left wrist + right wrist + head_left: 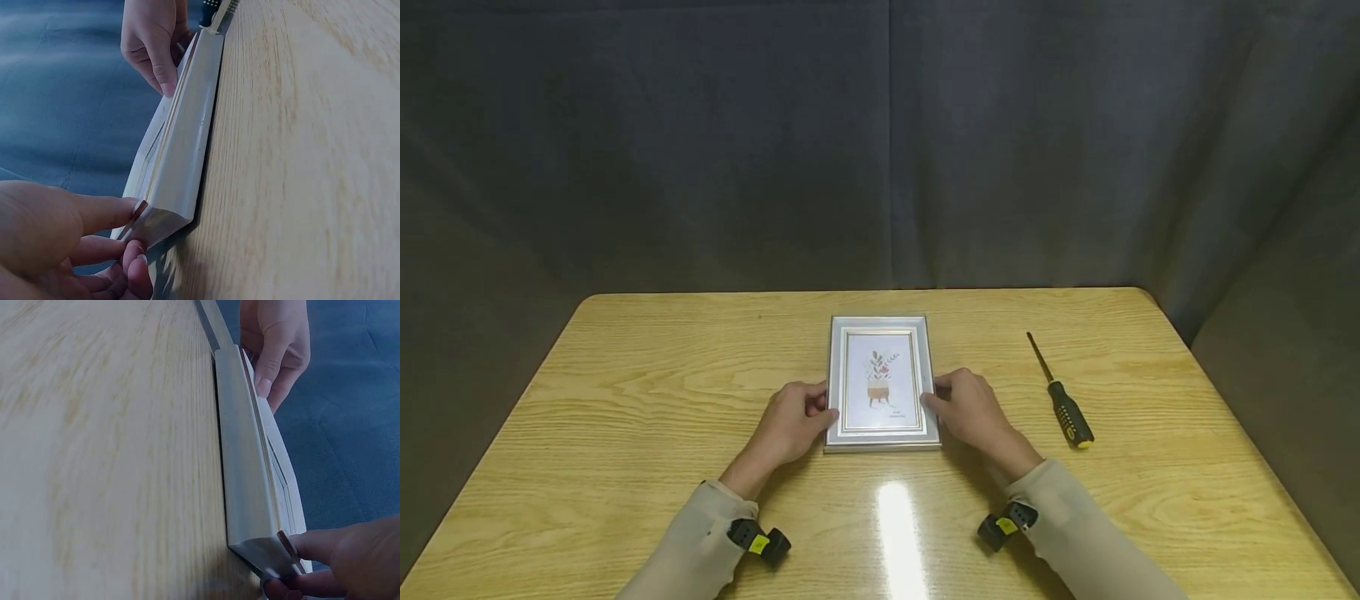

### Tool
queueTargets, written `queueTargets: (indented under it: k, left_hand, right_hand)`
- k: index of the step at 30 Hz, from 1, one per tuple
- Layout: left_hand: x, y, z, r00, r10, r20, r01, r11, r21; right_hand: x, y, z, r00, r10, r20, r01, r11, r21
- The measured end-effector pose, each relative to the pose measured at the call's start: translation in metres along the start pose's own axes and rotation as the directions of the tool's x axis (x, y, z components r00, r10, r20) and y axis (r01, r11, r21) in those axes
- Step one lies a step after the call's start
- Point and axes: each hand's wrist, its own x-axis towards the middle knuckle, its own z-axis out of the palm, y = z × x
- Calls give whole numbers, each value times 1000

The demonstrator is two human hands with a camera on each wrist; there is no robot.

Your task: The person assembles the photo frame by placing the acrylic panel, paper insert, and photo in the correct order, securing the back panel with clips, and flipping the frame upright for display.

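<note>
A silver-white picture frame (pixel 883 440) lies face up on the wooden table, with a print of a potted plant (pixel 878 387) inside it. My left hand (pixel 792 421) grips its left edge, thumb on the front border and fingers curled at the side. On the opposite edge, my right hand (pixel 973 410) holds it the same way. In the left wrist view the thumb (pixel 106 212) presses near the frame's corner, fingertips at its side. The right wrist view shows the right thumb (pixel 319 544) on the front face, with fingers at the lower side.
To the right of the frame lies a screwdriver (pixel 1066 410) with a black and yellow handle, its shaft pointing away from me. The wooden table (pixel 625 400) has rounded far corners. Dark curtains (pixel 737 150) stand behind it and along both sides.
</note>
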Motion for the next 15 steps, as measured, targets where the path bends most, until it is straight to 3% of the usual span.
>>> queueTargets:
  k: [15]
  left_hand:
    - [1,-3,0,1000,1,16,-1,1000,12]
  right_hand:
    - [1,7,-1,999,-29,-19,29,1000,-12]
